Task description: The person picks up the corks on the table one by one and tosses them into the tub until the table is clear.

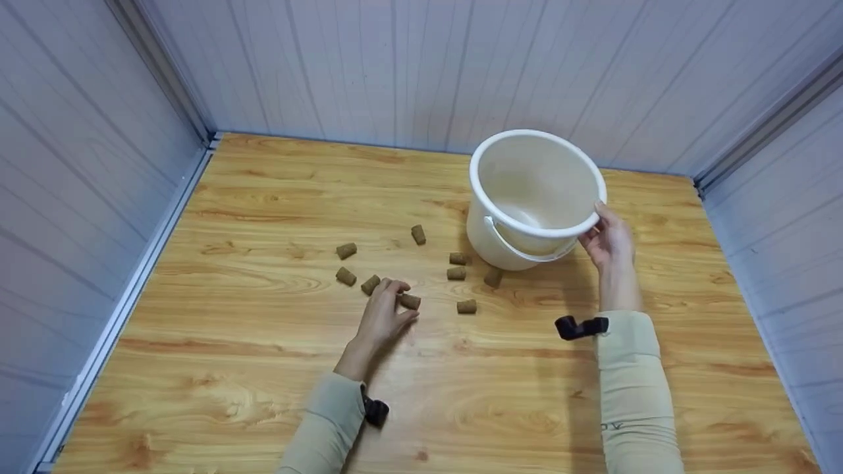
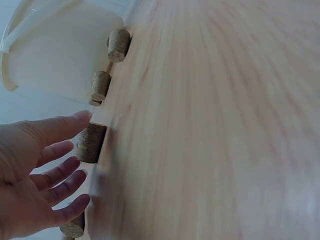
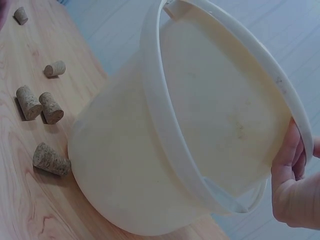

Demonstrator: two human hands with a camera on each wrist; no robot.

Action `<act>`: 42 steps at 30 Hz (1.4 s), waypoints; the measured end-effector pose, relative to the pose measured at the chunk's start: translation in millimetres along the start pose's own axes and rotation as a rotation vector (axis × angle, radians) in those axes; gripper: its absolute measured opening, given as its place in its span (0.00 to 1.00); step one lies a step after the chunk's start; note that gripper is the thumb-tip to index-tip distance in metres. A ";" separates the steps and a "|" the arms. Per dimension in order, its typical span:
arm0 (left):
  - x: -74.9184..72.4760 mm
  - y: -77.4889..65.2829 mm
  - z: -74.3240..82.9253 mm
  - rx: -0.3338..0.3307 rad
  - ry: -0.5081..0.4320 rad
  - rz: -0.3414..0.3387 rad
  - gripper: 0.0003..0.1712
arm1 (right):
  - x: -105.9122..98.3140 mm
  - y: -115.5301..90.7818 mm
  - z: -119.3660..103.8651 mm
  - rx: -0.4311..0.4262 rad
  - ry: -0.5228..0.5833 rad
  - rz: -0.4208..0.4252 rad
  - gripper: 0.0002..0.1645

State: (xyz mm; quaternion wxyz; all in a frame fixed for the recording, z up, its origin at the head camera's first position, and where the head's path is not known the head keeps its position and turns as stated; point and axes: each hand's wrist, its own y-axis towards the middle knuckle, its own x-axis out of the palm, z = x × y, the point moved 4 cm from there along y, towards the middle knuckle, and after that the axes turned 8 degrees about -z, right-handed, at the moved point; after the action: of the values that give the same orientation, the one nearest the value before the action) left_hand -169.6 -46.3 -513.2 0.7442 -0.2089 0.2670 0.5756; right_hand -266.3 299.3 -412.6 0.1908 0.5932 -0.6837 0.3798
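My left hand (image 1: 380, 319) is low over the wooden table, thumb and fingers spread on either side of a brown cork (image 1: 410, 301). In the left wrist view, that cork (image 2: 91, 143) lies beyond the fingertips, and whether any finger touches it is unclear. Another cork (image 1: 371, 284) lies beside the knuckles. On the right, a white plastic bucket (image 1: 489, 240) stands near the back wall, its handle hanging down in front. My right hand (image 1: 611, 243) grips the bucket's right rim, thumb over the edge and fingers beneath it, as the right wrist view also shows.
Several more corks lie scattered about: one at the back (image 1: 418, 234), a pair left of the bucket, and a dark cork (image 1: 492, 277) close to its base. Pale panel walls (image 1: 369, 72) enclose the wooden table (image 1: 263, 395) at the back and sides.
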 end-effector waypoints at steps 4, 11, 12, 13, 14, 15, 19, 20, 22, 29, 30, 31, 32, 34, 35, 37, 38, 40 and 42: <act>1.1 0.4 -3.1 -0.009 0.001 0.007 0.24 | 1.4 0.1 0.3 -0.004 -0.003 -0.006 0.06; 2.4 2.1 -5.2 -0.011 0.032 0.011 0.22 | 1.1 0.1 -0.1 0.007 0.012 0.007 0.06; 2.4 2.6 -5.3 -0.016 0.035 0.010 0.21 | 0.9 0.1 -0.1 0.008 0.013 0.009 0.06; 2.5 2.8 -5.4 -0.021 0.037 0.008 0.21 | 0.2 -0.1 -0.1 0.009 0.016 0.011 0.06; 2.6 3.1 -5.4 -0.025 0.039 0.007 0.21 | -0.3 -0.4 0.0 0.010 0.018 0.014 0.06; 2.7 3.3 -5.4 -0.028 0.042 0.004 0.20 | -0.7 -0.7 0.0 0.009 0.020 0.015 0.06; 2.8 3.9 -5.7 -0.035 0.039 0.000 0.19 | -1.3 -1.0 0.1 0.008 0.027 0.016 0.06; 2.8 4.1 -6.0 -0.036 0.038 -0.001 0.18 | -1.0 -0.9 0.1 0.010 0.029 0.015 0.06; 2.5 4.7 -6.7 -0.038 0.031 -0.003 0.17 | -0.3 -0.3 0.0 0.014 0.029 0.017 0.06; 1.2 5.1 -6.7 -0.035 0.033 -0.002 0.14 | 0.0 0.4 0.6 0.013 0.016 0.015 0.07; 1.3 5.0 -6.5 -0.031 0.035 -0.002 0.14 | -0.1 0.0 0.7 0.010 0.009 0.015 0.08; 1.4 5.0 -6.5 -0.025 0.037 0.000 0.13 | -0.2 -0.4 0.6 0.009 0.001 0.015 0.08; 1.5 5.2 -6.6 -0.025 0.035 0.001 0.12 | 0.0 -0.7 0.5 0.008 -0.003 0.017 0.08; 1.1 5.6 -6.6 -0.020 0.030 0.003 0.11 | 0.1 -0.7 0.1 0.005 -0.013 0.022 0.08; 0.8 5.8 -6.6 -0.017 0.027 0.004 0.11 | 0.3 -0.9 -0.2 0.002 -0.016 0.023 0.08; 0.4 6.0 -6.5 -0.011 0.025 0.002 0.10 | 0.5 -0.8 -0.5 -0.003 -0.022 0.025 0.08; 0.2 6.3 -6.6 -0.012 0.023 0.001 0.10 | 0.7 -0.6 -0.6 -0.005 -0.022 0.025 0.08; 0.1 6.3 -6.8 -0.013 0.025 -0.003 0.09 | 0.8 -0.3 -0.4 -0.004 -0.019 0.021 0.08; 0.5 6.3 -7.4 -0.021 0.029 -0.008 0.09 | 0.6 0.1 0.1 -0.001 -0.012 0.017 0.07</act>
State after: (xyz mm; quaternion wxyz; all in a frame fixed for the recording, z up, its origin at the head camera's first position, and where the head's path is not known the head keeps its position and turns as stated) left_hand -176.8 -48.9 -519.2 0.7403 -0.2262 0.2708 0.5722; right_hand -266.6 298.9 -412.3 0.1836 0.5896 -0.6900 0.3776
